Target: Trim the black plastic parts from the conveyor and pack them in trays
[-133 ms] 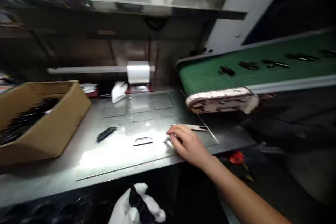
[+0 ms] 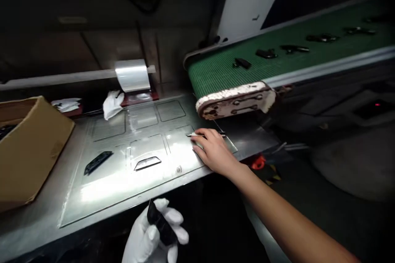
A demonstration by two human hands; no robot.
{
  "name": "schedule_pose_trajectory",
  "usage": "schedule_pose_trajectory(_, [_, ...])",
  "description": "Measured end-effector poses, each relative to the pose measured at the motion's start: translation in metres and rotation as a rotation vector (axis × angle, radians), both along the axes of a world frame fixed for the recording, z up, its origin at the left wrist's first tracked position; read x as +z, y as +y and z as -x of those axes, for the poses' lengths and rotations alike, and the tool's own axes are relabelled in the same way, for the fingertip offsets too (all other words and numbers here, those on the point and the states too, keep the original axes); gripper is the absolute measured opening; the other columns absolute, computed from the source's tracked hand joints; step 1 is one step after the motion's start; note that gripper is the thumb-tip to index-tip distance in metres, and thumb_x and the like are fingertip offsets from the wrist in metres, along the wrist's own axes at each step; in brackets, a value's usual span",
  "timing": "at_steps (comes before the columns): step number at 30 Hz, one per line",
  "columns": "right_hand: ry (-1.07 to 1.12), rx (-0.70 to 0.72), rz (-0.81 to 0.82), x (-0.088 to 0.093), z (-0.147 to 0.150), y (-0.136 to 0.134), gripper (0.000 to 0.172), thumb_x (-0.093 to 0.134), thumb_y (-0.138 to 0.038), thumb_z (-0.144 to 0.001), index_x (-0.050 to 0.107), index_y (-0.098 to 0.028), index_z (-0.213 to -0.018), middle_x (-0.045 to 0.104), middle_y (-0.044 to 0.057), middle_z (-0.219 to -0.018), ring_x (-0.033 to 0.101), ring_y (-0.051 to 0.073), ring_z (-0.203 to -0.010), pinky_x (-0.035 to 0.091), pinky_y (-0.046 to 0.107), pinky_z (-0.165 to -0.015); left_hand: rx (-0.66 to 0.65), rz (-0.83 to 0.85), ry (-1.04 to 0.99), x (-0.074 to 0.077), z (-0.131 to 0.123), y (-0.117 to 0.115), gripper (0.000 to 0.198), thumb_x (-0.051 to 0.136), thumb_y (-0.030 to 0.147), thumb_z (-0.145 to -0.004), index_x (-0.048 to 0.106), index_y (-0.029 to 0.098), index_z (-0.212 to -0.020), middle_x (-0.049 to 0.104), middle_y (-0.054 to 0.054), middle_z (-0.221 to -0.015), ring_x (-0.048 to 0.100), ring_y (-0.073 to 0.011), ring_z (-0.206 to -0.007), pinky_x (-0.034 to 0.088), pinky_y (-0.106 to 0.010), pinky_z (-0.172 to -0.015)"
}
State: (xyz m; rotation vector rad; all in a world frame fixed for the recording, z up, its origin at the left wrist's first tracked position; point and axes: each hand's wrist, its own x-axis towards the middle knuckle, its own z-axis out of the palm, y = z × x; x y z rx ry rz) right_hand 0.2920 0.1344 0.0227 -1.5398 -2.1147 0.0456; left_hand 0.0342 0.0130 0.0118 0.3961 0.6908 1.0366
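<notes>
Two hands work at the metal table: the gloved left hand curls its fingers around a black part, gripping it just in front of the table edge; the bare right hand bends its fingers over a slender tool on the shiny sheet, though I cannot tell whether they grip it; a dark piece and a light-faced piece lie apart on that sheet
</notes>
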Motion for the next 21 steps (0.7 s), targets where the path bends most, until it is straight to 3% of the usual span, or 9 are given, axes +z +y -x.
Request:
schedule_pose_trajectory(4, [0.008, -0.003, 0.019, -0.004, -0.010, 0.004, 0.019, 0.062, -0.018, -0.101, 0.071, -0.016, -0.117, 0.069, 0.012, -0.116, 0.058, 0.029, -0.108, 0.049, 0.045, -0.097, 0.005, -0.072, 0.069, 0.011, -0.021, 0.008, 0.035, 0.077, 0.044, -0.088, 0.076, 0.025, -0.118, 0.077, -0.012, -0.104, 0.073, -0.0194, -0.070, 0.045, -0.018, -0.045])
schedule_pose_trajectory(6, [0.010, 0.020, 0.016, -0.003, -0.013, 0.009, 0.023, 0.060, -0.015, -0.100, 0.069, -0.013, -0.122, 0.069, 0.013, -0.118, 0.058, 0.028, -0.108, 0.049, 0.043, -0.096, 0.023, -0.086, 0.105, 0.013, -0.025, 0.008, 0.034, 0.076, 0.044, -0.089, 0.077, 0.026, -0.117, 0.077, -0.012, -0.105, 0.072, -0.0189, -0.070, 0.045, -0.018, -0.045])
schedule_pose_trajectory(9, [0.001, 0.044, 0.026, 0.000, -0.021, 0.015, 0.019, 0.058, -0.018, -0.103, 0.072, -0.013, -0.113, 0.070, 0.014, -0.111, 0.060, 0.030, -0.104, 0.049, 0.044, -0.093, 0.046, -0.097, 0.153, 0.011, -0.025, 0.005, 0.033, 0.073, 0.045, -0.091, 0.077, 0.027, -0.118, 0.077, -0.012, -0.106, 0.071, -0.0175, -0.069, 0.046, -0.018, -0.046])
schedule_pose_trajectory(13, [0.094, 0.087, 0.067, 0.010, -0.021, -0.005, 0.027, 0.046, -0.023, -0.109, 0.070, -0.013, -0.113, 0.070, 0.013, -0.110, 0.065, 0.024, -0.093, 0.051, 0.038, -0.083, 0.058, -0.139, 0.200, 0.010, -0.023, 0.002, 0.036, 0.070, 0.048, -0.093, 0.075, 0.030, -0.123, 0.077, -0.012, -0.121, 0.068, -0.0119, -0.062, 0.043, -0.016, -0.044])
schedule_pose_trajectory(15, [0.237, 0.195, 0.121, 0.020, -0.015, -0.027, 0.027, 0.046, -0.025, -0.110, 0.066, -0.016, -0.124, 0.071, 0.010, -0.116, 0.068, 0.021, -0.095, 0.052, 0.033, -0.083, 0.050, -0.174, 0.201, 0.010, -0.023, 0.002, 0.039, 0.069, 0.052, -0.093, 0.074, 0.030, -0.125, 0.074, -0.014, -0.132, 0.065, -0.0086, -0.055, 0.040, -0.017, -0.041])
schedule_pose_trajectory(18, [0.417, 0.463, 0.303, 0.035, -0.001, -0.059, 0.029, 0.052, -0.028, -0.110, 0.063, -0.023, -0.136, 0.075, 0.003, -0.118, 0.071, 0.015, -0.103, 0.053, 0.026, -0.089, 0.046, -0.198, 0.194, 0.009, -0.024, 0.004, 0.041, 0.065, 0.057, -0.095, 0.074, 0.032, -0.126, 0.068, -0.014, -0.143, 0.060, -0.0046, -0.048, 0.039, -0.017, -0.039])
schedule_pose_trajectory(21, [0.461, 0.581, 0.472, 0.039, 0.014, -0.079, 0.024, 0.053, -0.029, -0.110, 0.068, -0.022, -0.127, 0.075, 0.000, -0.108, 0.070, 0.013, -0.095, 0.052, 0.024, -0.084, 0.050, -0.180, 0.190, 0.007, -0.026, 0.003, 0.044, 0.063, 0.060, -0.095, 0.073, 0.031, -0.127, 0.069, -0.012, -0.142, 0.057, -0.0026, -0.045, 0.037, -0.017, -0.037])
